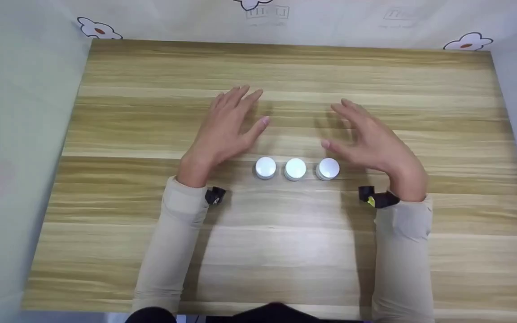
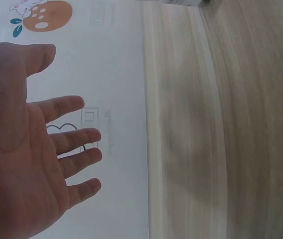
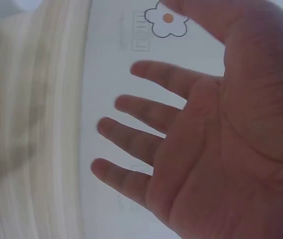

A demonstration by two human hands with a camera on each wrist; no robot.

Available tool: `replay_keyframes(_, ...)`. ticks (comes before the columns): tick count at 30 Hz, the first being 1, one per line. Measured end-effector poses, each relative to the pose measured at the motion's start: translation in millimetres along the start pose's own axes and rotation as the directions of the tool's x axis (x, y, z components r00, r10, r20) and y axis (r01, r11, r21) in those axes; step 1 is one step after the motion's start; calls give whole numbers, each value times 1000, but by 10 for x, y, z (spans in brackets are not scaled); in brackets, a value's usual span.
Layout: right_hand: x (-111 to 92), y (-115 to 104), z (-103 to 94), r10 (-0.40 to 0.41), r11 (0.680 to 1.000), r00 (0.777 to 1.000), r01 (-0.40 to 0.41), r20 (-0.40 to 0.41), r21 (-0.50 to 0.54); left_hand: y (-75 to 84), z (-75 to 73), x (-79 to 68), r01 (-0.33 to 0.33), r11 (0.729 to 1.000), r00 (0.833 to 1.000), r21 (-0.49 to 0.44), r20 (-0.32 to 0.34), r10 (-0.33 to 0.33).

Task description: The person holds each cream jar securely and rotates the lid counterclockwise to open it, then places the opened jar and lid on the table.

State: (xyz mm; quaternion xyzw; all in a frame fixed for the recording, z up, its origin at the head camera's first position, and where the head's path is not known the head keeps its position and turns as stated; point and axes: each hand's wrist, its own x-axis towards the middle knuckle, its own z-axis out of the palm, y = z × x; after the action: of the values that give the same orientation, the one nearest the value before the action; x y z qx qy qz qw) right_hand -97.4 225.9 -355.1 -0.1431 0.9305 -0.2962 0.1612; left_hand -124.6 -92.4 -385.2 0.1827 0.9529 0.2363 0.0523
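Three small round white-topped containers stand in a row on the wooden table: the left container, the middle container and the right container. The left hand hovers up and left of the row, fingers spread and thumb apart, holding nothing. On the other side, the right hand hangs just beyond the right container, its fingers relaxed and its palm bare. Both wrist views show bare palms, the left palm and the right palm, with fingers extended. Neither hand touches a container.
The wood-grain table fills most of the head view. A pale sheet with flower prints borders its far edge, and light panels flank both sides. Black wrist cameras, one on the left sleeve cuff, sit inward of each wrist.
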Motion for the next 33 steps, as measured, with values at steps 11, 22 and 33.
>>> replay_keyframes(11, -87, -166, 29, 1, 1000, 977, -1, 211, 0, 54, 5, 28, -23, 1000, 1000, -15, 4, 23)
replay_keyframes(22, 5, -235, 203, 41, 997, 939, -15, 341, -76, 100, 124, 17, -54, 998, 998, -33, 28, 55)
replay_keyframes(33, 53, -203, 151, 26, 994, 977, -3, 212, -109, 235, 152, 1, -154, 982, 982, -109, 91, 165)
